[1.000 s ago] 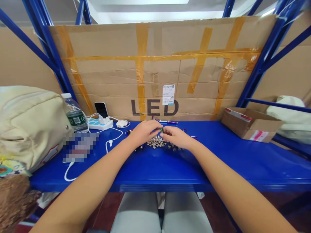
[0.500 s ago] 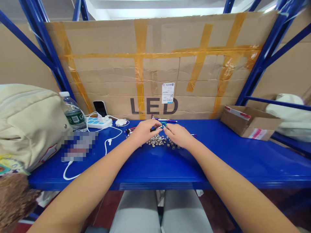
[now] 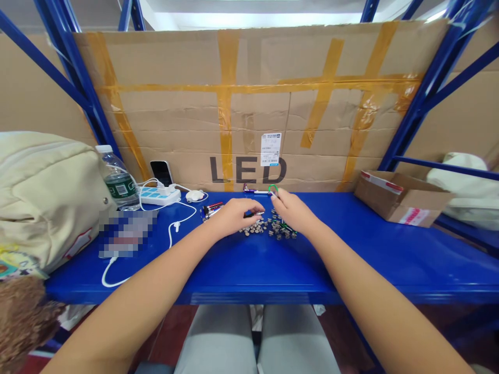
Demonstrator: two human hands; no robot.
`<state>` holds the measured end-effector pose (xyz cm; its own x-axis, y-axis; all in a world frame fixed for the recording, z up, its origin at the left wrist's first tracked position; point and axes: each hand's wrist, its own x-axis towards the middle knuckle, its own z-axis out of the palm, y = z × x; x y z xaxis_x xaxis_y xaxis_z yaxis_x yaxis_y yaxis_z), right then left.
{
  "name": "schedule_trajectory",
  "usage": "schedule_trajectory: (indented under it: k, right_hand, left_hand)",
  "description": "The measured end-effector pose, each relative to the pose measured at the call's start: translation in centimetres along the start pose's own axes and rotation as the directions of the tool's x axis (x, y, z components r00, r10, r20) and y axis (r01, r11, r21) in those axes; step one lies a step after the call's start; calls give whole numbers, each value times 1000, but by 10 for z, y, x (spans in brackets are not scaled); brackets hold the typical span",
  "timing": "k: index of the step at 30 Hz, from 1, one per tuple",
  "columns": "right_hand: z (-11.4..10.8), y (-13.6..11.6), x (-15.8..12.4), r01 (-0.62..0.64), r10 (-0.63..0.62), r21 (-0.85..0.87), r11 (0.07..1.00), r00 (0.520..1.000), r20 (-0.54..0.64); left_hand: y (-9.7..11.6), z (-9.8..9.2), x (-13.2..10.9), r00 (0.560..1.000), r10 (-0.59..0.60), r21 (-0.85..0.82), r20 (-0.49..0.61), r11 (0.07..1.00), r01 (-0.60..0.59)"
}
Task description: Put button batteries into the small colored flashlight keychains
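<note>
My left hand (image 3: pixel 238 214) is closed round a slim black piece with a silver tip (image 3: pixel 255 214), pen-like in shape. Beneath its fingertips lies a heap of small round metal pieces (image 3: pixel 254 227). My right hand (image 3: pixel 291 209) pinches a thin green loop (image 3: pixel 273 187), which curves up above the fingertips. Beside and under that hand is a second heap of small metal pieces (image 3: pixel 281 229) with some green among them. A pen with a purple end (image 3: pixel 255 192) lies behind the hands, and several more pens (image 3: pixel 211 209) lie left of my left hand.
At the left stand a cream bag (image 3: pixel 50 192), a water bottle (image 3: pixel 119 179), a power strip (image 3: pixel 158 196) with white cables and a blurred flat item (image 3: pixel 127 234). An open cardboard box (image 3: pixel 401 197) sits at the right. A large cardboard sheet (image 3: pixel 175 119) backs the blue table (image 3: pixel 249 270).
My hands were together with the work between them and are now apart. My right hand has moved slightly right and up with the green loop; my left has dropped a little.
</note>
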<state>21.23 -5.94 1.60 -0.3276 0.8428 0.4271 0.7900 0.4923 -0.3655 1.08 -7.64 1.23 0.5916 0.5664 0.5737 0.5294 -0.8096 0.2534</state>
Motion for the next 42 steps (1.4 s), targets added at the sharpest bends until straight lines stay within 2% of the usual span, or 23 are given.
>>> schedule_trajectory:
  k: [2,4,8,10,12,14,15,16,18,20,22,24,28,31,33,36,40,42]
  right_hand:
    - [-7,13,3,-99,101,-78,992,995,23]
    - [-11,29,6,-175,198,-172,969,973,123]
    - [-16,58,7,-294,377,-279,914,869,321]
    - [-18,63,5,-332,436,-327,885,838,329]
    - [-19,59,4,-370,463,-350,860,855,235]
    - [-17,46,3,-397,441,-244,885,883,159]
    - [-15,37,2,-398,413,-113,910,891,190]
    - [-11,27,1,-388,354,85,918,896,270]
    - [-2,6,-2,-427,201,422,799,853,482]
    - [7,-10,-3,-506,110,576,641,804,584]
    - [14,-17,-3,-588,89,614,526,757,648]
    - [17,-18,-2,-639,108,611,467,727,678]
    - [13,-14,-1,-696,160,574,431,685,711]
    - [8,-14,-2,-729,146,561,392,651,745]
    - [6,-14,-2,-715,121,592,372,669,733]
    - [9,-14,-2,-663,120,642,383,725,678]
    - [20,-11,0,-519,126,718,463,841,527]
    - [25,-10,1,-398,130,717,573,907,400]
  left_hand:
    - [-1,0,-1,1000,-26,-9,17,1000,26]
    - [-2,-1,-1,998,-56,0,16,998,56]
    - [-3,-5,0,997,-73,60,18,996,72]
    - [-3,-6,-1,997,-68,93,28,994,65]
    - [-2,-7,-1,998,-36,122,42,992,31]
    - [-1,-6,0,998,28,141,55,989,-35]
    - [-1,-5,0,996,66,151,59,986,-74]
    - [-1,-3,1,993,104,164,61,980,-113]
    - [-2,1,3,984,170,198,55,964,-178]
    - [-4,5,4,975,219,236,36,946,-221]
    - [-5,8,4,967,254,277,19,928,-249]
    - [-6,10,3,961,278,345,8,901,-264]
    - [-1,10,1,953,302,566,26,781,-263]
    - [5,10,1,949,311,671,60,691,-269]
    - [7,11,1,948,310,699,70,663,-269]
    - [9,15,2,960,271,698,75,673,-244]
    - [6,20,5,997,74,563,14,824,-69]
    - [5,18,6,999,-37,392,-31,919,46]
